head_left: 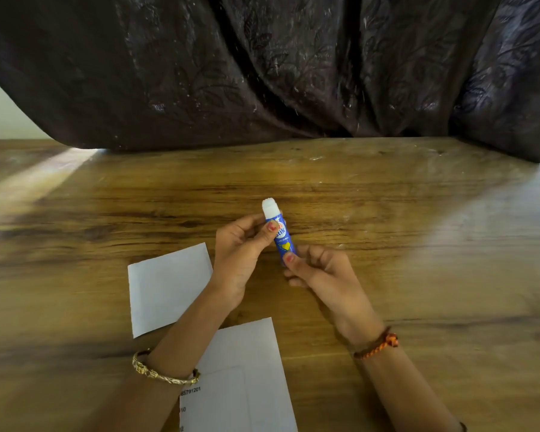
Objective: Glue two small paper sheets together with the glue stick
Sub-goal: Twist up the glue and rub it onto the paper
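We hold the glue stick (279, 233) above the table (387, 213), left hand (240, 254) pinching the upper barrel, right hand (318, 269) gripping its base. White tip exposed; no cap visible. It looks light, rigid, slick, so grip mid-barrel. The 2 sheets (169, 285) (247, 369) lie flat, thin, easily creased.

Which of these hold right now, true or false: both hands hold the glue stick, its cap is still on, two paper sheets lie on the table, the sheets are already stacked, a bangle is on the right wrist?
1. Both the left hand and right hand grip the glue stick: true.
2. Cap on: false, its white tip is exposed.
3. Far sheet and near sheet lie on the table: true.
4. Sheets stacked: false, they lie apart.
5. Bangle on the right wrist: false, the gold bangle is on the left; the right wears an orange thread band.
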